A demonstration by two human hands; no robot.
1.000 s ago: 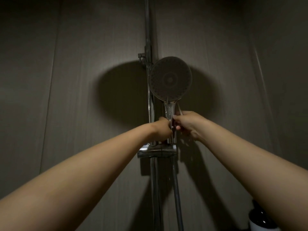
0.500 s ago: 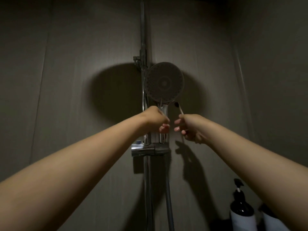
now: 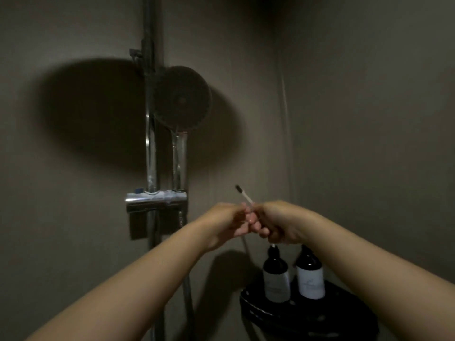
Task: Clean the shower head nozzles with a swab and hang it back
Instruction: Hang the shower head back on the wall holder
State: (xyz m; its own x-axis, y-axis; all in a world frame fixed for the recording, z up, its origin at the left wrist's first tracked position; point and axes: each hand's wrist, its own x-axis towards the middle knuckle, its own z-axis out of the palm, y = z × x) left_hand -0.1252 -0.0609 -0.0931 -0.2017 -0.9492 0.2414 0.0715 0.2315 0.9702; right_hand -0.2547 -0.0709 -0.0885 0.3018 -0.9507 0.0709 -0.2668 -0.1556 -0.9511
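The round shower head (image 3: 182,99) hangs upright with its handle standing in the chrome holder bracket (image 3: 155,199) on the vertical rail (image 3: 150,153). Neither hand touches it. Both hands meet below and to the right of the bracket. My right hand (image 3: 280,222) grips a thin white swab (image 3: 245,196) whose dark tip points up and left. My left hand (image 3: 226,223) has its fingertips curled against the swab's lower shaft, right beside the right hand's fingers.
Two dark pump bottles (image 3: 275,276) (image 3: 309,274) with white labels stand in a black corner shelf (image 3: 307,321) at lower right. The shower hose (image 3: 188,279) runs down from the bracket. Grey walls meet in a corner on the right.
My left hand let go of the shower head handle and dropped down to the right. Both hands came together on the swab below the bracket. The view tilted down, revealing the shelf.
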